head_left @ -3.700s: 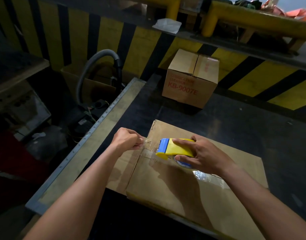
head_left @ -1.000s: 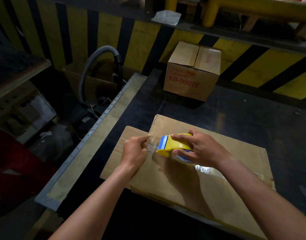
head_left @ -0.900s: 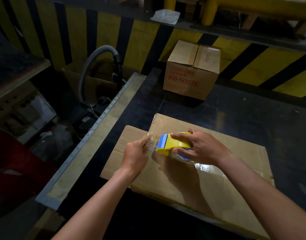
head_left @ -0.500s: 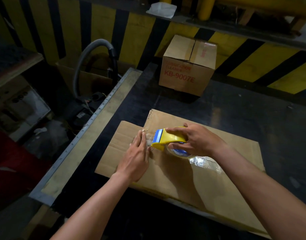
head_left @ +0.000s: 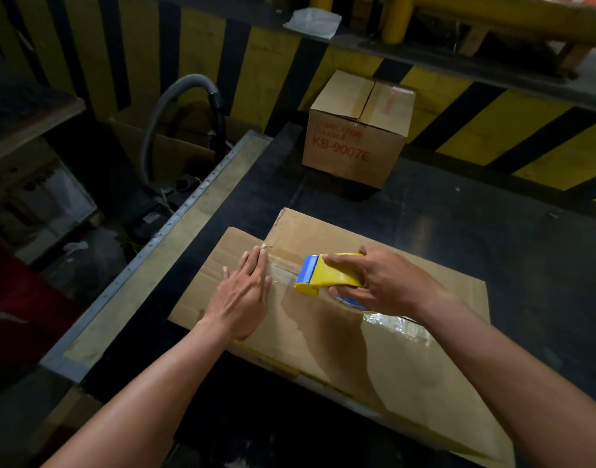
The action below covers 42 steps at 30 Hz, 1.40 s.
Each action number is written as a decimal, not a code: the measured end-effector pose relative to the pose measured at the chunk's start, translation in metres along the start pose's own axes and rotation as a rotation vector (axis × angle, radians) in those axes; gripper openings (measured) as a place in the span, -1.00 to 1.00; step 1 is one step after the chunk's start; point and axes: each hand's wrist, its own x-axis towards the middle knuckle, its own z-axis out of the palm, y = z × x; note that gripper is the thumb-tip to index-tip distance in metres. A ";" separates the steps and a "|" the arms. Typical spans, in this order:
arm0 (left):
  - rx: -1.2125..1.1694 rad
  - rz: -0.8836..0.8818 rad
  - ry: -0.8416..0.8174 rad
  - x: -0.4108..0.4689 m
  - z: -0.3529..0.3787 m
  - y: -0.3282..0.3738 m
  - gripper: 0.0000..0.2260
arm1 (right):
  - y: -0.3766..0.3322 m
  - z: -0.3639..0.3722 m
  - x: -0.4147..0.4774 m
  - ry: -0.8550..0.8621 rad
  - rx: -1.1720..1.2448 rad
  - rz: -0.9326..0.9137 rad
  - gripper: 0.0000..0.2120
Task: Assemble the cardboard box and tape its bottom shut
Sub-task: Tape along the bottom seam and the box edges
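- Two bare hands are seen over one cardboard box. It lies broad face up on a dark table, near the table's front edge, and one flap is spread out flat to its left.
- The left hand is laid flat on the box's left end, with the fingers straight and held together and nothing gripped. The fingertips are pressed on the end of a strip of clear tape.
- The right hand is curled round a yellow tape dispenser, with the fingers over its top and the thumb below, beside the blue-and-white roll (mostly hidden under the palm).
- The dispenser's blue edge is turned toward the left hand and is held just beside it. The clear strip is stretched between the two across the box's top.
- A glossy stretch of tape is seen on the box beneath the right wrist.
- A second box, closed and printed in red "KB-9007E", is stood farther back on the table, well apart from the first.
- A wall striped yellow and black is seen behind, and a grey hose is arched beside the table's left edge.
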 end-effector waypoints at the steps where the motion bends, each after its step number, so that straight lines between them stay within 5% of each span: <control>1: 0.024 -0.003 -0.003 0.001 0.000 0.000 -0.46 | -0.001 0.003 0.000 0.004 -0.021 0.001 -0.36; 5: 0.182 0.039 0.041 0.001 -0.001 0.001 -0.43 | -0.006 0.010 0.000 0.022 -0.103 0.005 -0.36; 8: 0.293 0.230 0.086 0.000 0.002 0.007 -0.46 | -0.006 0.009 -0.001 0.035 -0.108 0.007 -0.37; 16: 0.358 0.442 -0.041 0.009 -0.001 0.001 -0.47 | -0.015 0.001 0.006 0.002 -0.172 0.060 -0.39; 37: 0.350 0.441 -0.057 0.012 0.000 -0.003 -0.40 | 0.038 -0.011 -0.040 -0.181 -0.164 0.210 -0.36; 42: 0.418 0.322 -0.080 0.002 -0.008 0.033 -0.37 | 0.036 -0.003 -0.040 -0.134 -0.234 0.136 -0.38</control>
